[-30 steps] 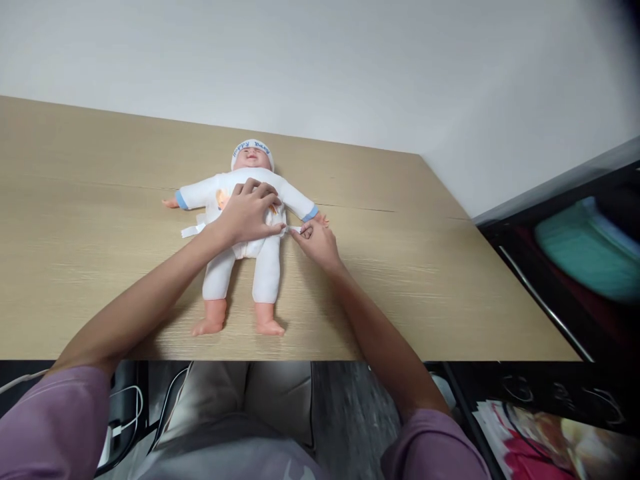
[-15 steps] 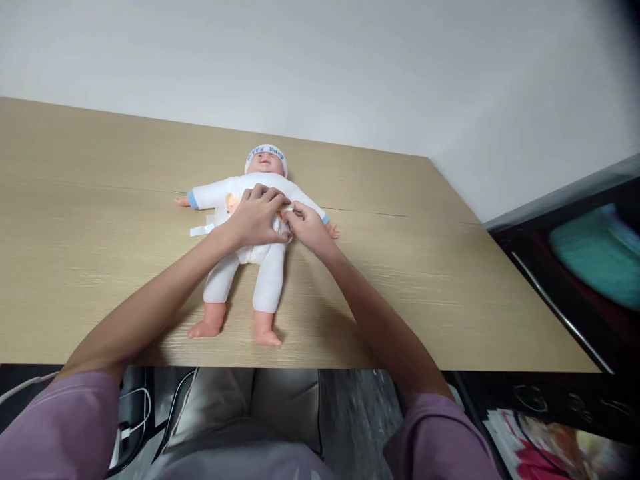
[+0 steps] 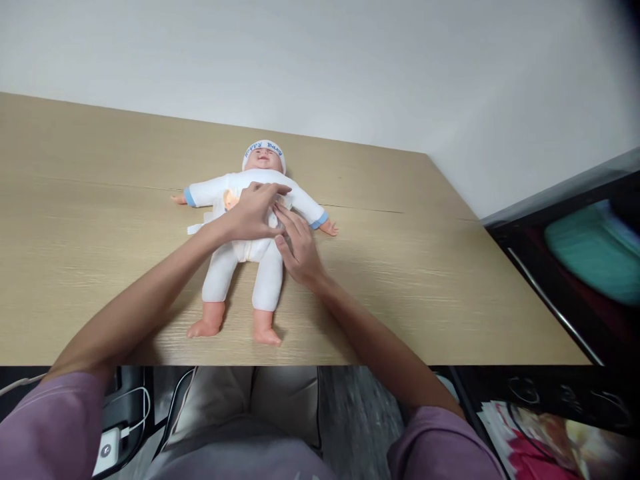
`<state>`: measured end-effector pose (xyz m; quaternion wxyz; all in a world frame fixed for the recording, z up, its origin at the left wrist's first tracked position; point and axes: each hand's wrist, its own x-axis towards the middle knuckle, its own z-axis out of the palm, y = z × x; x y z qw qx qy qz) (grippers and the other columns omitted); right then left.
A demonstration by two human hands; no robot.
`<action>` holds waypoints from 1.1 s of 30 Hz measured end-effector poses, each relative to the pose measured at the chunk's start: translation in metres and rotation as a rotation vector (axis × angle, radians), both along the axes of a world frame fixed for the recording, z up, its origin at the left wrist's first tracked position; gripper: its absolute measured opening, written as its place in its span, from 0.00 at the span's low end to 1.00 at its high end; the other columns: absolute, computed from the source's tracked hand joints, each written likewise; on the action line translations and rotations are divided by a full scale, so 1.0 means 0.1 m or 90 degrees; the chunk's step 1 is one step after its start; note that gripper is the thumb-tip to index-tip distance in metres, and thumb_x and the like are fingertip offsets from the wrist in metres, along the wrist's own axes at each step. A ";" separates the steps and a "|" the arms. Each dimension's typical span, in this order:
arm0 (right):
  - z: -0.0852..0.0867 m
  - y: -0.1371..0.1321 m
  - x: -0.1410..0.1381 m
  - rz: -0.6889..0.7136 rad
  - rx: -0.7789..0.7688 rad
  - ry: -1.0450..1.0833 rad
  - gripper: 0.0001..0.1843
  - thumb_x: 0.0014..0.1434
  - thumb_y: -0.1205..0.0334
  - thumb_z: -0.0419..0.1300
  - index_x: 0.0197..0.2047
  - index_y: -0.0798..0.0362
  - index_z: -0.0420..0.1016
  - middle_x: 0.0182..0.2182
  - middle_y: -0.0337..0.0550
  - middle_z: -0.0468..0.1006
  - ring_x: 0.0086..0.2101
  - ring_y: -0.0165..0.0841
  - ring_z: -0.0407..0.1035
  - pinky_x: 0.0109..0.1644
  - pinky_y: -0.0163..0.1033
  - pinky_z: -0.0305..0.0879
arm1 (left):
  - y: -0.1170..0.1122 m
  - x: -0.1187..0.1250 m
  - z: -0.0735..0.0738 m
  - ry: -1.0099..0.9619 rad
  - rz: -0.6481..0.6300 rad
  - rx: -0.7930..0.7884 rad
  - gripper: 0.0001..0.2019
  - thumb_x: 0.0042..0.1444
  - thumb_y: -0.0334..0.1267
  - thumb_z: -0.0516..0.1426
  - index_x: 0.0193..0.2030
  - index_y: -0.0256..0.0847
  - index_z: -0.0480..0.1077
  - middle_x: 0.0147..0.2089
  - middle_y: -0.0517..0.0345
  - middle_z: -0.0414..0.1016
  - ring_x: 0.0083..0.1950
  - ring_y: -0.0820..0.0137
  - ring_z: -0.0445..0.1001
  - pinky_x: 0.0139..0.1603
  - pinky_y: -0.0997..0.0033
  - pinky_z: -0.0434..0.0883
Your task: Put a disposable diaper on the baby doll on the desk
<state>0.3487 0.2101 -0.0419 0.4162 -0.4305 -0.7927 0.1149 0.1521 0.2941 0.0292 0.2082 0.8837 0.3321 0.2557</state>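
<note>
A baby doll point(image 3: 265, 267) in a white suit and a white cap lies on its back on the wooden table point(image 3: 425, 280), head away from me. A white diaper is round its waist, with a loose tab point(image 3: 197, 227) sticking out on the doll's left side of the picture. My left hand point(image 3: 253, 212) rests on the doll's belly, fingers spread and lying flat. My right hand point(image 3: 297, 245) lies against the doll's hip on the right, fingers stretched out and pressing on the diaper's side.
A white wall runs behind the table. At the right stands a dark shelf point(image 3: 560, 313) with a teal object point(image 3: 590, 250) in it. Below the table's near edge are my lap, cables and a charger point(image 3: 107, 450).
My right hand held the diaper's right tab out to the side, brought it in over the doll's waist, and now lies flat on it. The left hand stayed on the belly.
</note>
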 end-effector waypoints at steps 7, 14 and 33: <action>0.08 0.02 0.07 0.010 0.004 -0.011 0.32 0.84 0.46 0.47 0.84 0.44 0.66 0.80 0.50 0.70 0.79 0.48 0.63 0.85 0.64 0.57 | -0.08 -0.76 -0.15 -0.178 0.051 0.032 0.22 0.79 0.55 0.56 0.69 0.46 0.75 0.71 0.43 0.79 0.73 0.52 0.77 0.79 0.46 0.69; 0.45 0.15 -0.18 -0.048 0.047 0.028 0.23 0.81 0.48 0.54 0.72 0.42 0.77 0.72 0.52 0.78 0.73 0.53 0.69 0.81 0.69 0.61 | -0.09 -1.29 -0.61 -0.042 0.196 0.024 0.22 0.77 0.58 0.52 0.58 0.45 0.77 0.62 0.44 0.84 0.66 0.51 0.77 0.75 0.45 0.69; 0.50 0.83 -0.81 0.005 -0.039 -0.158 0.28 0.65 0.53 0.72 0.66 0.47 0.78 0.50 0.51 0.84 0.53 0.56 0.74 0.63 0.63 0.71 | -0.08 -1.50 -0.43 0.108 0.321 -0.206 0.20 0.67 0.57 0.57 0.32 0.45 0.71 0.36 0.49 0.77 0.44 0.49 0.79 0.52 0.48 0.75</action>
